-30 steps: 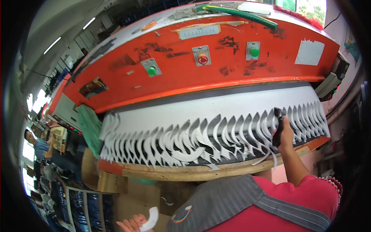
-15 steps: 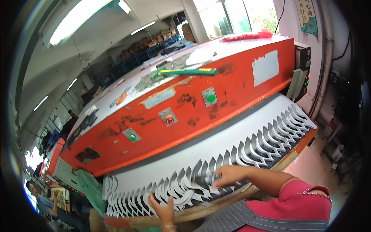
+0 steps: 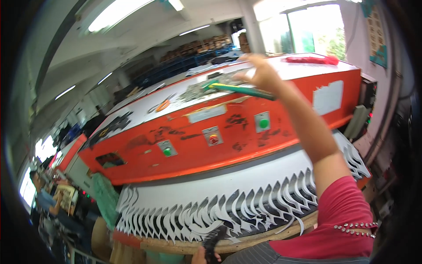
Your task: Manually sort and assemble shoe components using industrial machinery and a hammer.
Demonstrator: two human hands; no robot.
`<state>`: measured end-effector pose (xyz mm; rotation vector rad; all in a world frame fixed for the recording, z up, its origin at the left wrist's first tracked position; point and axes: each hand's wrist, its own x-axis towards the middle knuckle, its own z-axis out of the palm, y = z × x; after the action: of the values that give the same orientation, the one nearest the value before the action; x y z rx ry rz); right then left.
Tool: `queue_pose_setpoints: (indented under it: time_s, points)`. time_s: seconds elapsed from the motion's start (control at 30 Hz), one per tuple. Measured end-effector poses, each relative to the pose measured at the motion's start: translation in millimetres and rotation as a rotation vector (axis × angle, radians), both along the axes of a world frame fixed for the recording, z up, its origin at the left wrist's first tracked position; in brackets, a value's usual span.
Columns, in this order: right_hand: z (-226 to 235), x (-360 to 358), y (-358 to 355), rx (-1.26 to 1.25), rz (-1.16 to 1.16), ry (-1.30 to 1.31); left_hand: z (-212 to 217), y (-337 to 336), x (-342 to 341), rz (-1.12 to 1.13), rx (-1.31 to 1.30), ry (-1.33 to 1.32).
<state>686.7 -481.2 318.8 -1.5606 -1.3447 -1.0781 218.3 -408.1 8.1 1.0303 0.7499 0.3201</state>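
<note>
My right hand (image 3: 259, 74) is stretched up onto the flat top of a big orange press (image 3: 307, 88). It lies over a long green bar (image 3: 228, 89) next to a pile of grey cut pieces (image 3: 198, 90); whether it grips anything is unclear. My left hand (image 3: 200, 256) sits at the bottom edge, closed on a black tool (image 3: 215, 240). The tool rests on a white sheet (image 3: 211, 189) full of curved cut-outs, which lies on a wooden board (image 3: 268, 233) under the press head.
The press front carries two green buttons (image 3: 263, 123) and a red one (image 3: 213, 138). Orange-handled scissors (image 3: 162, 105) and a red object (image 3: 312, 59) lie on top. Another person (image 3: 41, 198) stands far left among shelves. A bright window is behind the press.
My right hand has lifted off the white sheet and gone up to the press top. My left hand now holds the black tool at the board's front edge. The view has tilted upward.
</note>
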Motion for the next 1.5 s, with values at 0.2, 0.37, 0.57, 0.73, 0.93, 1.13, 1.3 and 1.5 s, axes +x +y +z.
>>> queue_pose_setpoints:
  time_s: [0.2, 0.37, 0.57, 0.73, 0.93, 1.13, 1.3, 1.5]
  points:
    - [-9, 107, 16, -0.710, -0.583, 0.372, 0, 20, -49, 0.645, -0.458, -0.477]
    - [-29, 205, 7, -0.661, -0.479, -0.117, 9, 26, -68, 0.742, -0.338, -0.705]
    - [10, 279, -115, 0.399, 0.150, 0.757, 18, 24, -77, 0.754, -0.260, -0.801]
    - [-62, 147, -159, 0.835, 0.486, 0.934, 19, 29, -55, 0.739, -0.140, -0.638]
    - [-237, -160, -26, 0.026, 0.696, 1.217, 18, 32, -3, 0.609, -0.232, -0.602]
    - [-295, -269, 43, -0.626, 1.010, 1.896, 16, 6, 8, 0.598, -0.044, -0.530]
    - [-284, -270, 49, -0.493, 1.021, 2.003, 27, 4, -6, 0.598, -0.056, -0.361]
    - [-293, -303, 48, -0.838, 0.999, 1.895, 25, 2, -12, 0.755, -0.351, -0.441]
